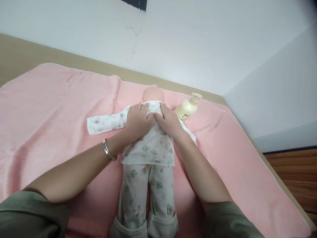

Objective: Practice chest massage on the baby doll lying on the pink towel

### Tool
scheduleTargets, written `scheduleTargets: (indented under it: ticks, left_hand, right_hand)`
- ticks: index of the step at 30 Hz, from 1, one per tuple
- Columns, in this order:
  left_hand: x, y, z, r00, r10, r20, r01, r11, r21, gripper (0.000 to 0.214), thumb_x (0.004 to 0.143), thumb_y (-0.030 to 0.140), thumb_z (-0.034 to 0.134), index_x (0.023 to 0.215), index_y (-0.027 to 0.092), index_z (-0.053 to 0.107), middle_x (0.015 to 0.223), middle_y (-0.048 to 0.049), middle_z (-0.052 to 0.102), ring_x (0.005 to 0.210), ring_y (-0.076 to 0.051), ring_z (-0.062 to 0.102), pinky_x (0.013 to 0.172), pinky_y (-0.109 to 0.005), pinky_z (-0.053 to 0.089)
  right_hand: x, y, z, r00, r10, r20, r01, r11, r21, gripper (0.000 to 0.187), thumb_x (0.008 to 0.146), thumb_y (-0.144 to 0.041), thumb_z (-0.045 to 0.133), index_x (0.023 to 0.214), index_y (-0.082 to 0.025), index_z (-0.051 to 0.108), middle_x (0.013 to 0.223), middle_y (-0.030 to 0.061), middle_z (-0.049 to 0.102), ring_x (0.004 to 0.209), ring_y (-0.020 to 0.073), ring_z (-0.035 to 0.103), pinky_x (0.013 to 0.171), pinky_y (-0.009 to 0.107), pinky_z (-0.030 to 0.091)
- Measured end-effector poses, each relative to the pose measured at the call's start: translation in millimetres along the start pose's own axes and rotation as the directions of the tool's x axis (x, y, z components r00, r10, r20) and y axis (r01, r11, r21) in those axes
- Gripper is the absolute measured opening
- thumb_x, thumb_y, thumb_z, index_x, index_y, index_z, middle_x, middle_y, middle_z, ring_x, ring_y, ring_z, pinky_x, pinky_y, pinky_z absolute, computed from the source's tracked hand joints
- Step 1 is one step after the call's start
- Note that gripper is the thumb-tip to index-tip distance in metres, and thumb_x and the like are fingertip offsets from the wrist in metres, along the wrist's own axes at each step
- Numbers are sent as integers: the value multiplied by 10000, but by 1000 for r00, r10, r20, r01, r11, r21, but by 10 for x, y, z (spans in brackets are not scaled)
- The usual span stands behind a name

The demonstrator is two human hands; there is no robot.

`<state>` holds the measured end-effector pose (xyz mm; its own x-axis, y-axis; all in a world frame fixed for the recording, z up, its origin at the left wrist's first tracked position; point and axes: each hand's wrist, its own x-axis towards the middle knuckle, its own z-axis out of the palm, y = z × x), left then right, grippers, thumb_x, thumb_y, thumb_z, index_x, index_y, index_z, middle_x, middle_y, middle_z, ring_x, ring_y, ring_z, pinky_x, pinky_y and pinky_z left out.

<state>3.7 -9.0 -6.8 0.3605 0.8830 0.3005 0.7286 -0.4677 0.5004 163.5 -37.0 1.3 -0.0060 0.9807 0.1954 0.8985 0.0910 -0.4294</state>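
A baby doll (153, 95) lies stretched out with its head away from me; only the smooth bare top of the head shows. It wears a white printed top (158, 148) and matching trousers (135, 191) with turned-up cuffs. My left hand (139, 120) rests flat on the left side of the doll's upper body, near the shoulder. On the other side lies my right hand (169, 120), also flat, its thumb close to the left thumb. Both hands are open and hold nothing. One sleeve (106, 123) extends to the left; the other is partly hidden by my right hand.
Beneath the doll is a pink cloth (61, 132) with soft folds, spread over a tan table (19, 49). A pale yellow pump bottle (187, 107) leans just right of the doll's head. A white wall (178, 43) rises behind. Brown wood (294, 175) shows at lower right.
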Motion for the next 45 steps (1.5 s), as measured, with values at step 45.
scheduleTargets:
  ticks: [45]
  left_hand:
    - [149,-94,-88,996,27,86,-32,998,62,195,931,229,421,937,202,615,907,-121,641,915,-297,590,890,-450,475]
  right_hand:
    - [-184,-337,-68,999,26,33,-18,974,-225,467,1048,-353,327,1330,-108,607,1410,232,641,1406,413,510,1197,632,352]
